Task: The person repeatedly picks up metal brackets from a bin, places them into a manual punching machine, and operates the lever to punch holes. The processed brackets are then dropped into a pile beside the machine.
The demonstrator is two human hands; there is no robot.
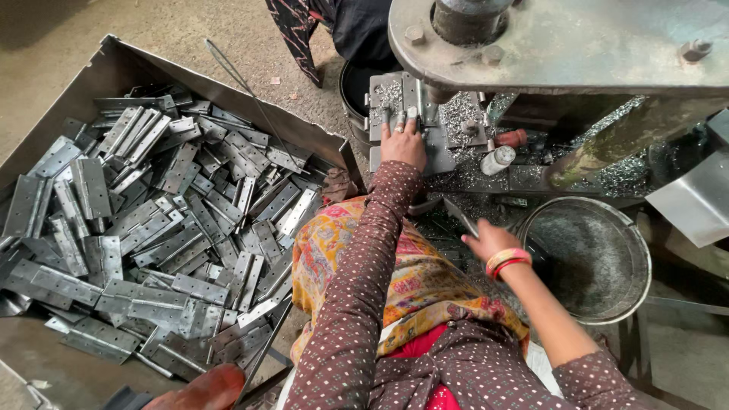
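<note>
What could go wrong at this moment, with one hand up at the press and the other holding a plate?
1. The left hand rests on the metal fixture right under the press head; its fingers could likely be pinched.
2. Metal shavings cover the bed and could cut bare skin.
3. The right hand grips a hinge plate loosely near the round pan; it might slip.

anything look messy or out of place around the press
Metal chips are strewn over the press bed around the left hand and a small white bottle lying on its side. The hinges in the tray lie in a jumble.
</note>
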